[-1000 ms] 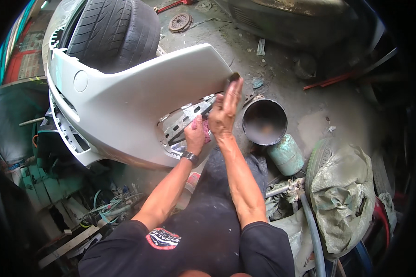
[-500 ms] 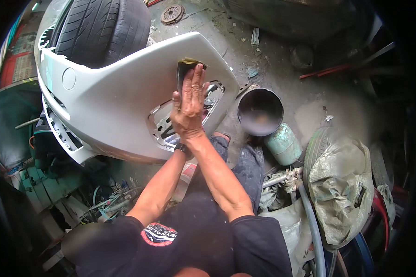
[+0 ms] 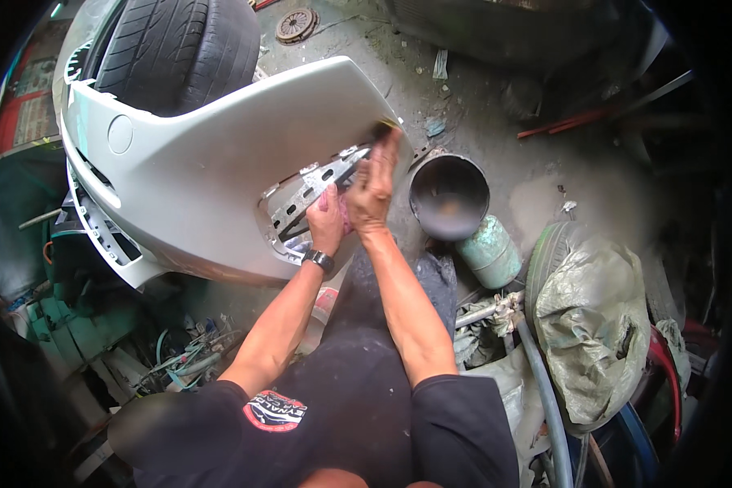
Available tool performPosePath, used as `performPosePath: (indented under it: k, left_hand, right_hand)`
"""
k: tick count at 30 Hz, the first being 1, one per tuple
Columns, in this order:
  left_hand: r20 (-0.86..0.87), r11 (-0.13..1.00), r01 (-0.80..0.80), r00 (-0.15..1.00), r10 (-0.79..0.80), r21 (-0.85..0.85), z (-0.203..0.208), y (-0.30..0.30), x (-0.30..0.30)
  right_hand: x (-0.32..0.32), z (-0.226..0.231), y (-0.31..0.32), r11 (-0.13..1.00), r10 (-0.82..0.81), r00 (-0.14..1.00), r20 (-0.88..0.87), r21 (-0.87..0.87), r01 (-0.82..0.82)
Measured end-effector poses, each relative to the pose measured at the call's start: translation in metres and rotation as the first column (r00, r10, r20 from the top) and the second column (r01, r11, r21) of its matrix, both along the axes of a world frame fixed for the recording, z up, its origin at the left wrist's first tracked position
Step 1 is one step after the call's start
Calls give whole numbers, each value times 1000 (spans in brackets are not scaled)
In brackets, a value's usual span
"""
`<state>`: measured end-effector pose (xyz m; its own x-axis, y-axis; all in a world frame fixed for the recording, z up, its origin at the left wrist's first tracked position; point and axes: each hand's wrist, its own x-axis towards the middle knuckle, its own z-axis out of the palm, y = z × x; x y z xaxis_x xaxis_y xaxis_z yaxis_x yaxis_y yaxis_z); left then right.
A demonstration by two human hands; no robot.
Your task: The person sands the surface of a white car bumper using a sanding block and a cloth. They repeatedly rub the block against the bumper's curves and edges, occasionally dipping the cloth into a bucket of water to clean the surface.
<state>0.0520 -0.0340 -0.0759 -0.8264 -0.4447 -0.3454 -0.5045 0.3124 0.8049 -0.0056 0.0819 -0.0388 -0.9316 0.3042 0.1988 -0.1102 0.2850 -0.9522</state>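
Note:
A pale grey-white car bumper point(image 3: 220, 163) fills the upper left, with a slotted opening near its right end. My right hand point(image 3: 372, 187) is at the bumper's right edge, above the opening. Its outstretched fingers, blurred, press a dark piece of sandpaper point(image 3: 382, 130) with a yellowish edge to the surface. My left hand point(image 3: 325, 224), a black watch at its wrist, is closed beside the opening. A pink cloth-like piece point(image 3: 346, 213) shows against its fingers, partly hidden by the right hand; I cannot tell its kind.
A tyre point(image 3: 171, 57) stands behind the bumper. To my right are a black bucket point(image 3: 450, 195), a worn green cylinder point(image 3: 491, 256) and a wheel under a crumpled plastic cover point(image 3: 590, 333). A round clutch-like disc point(image 3: 297, 26) lies on the far floor.
My right hand has slid the sandpaper right and slightly nearer, to the bumper's edge. My left hand, hidden behind the right before, now shows beside the opening.

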Motion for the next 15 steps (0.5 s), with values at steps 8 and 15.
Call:
performPosePath:
  k: [8,15]
  left_hand:
    - [-188,991,128,973,-134,-44,-1,5,9]
    - [-233,957,263,930,-284,-118,23,15,2]
  right_hand:
    - [-21,89,-40,964,219,951,-220,198,-176]
    - [-22,47,-10,999,-23,995,-93,31,26]
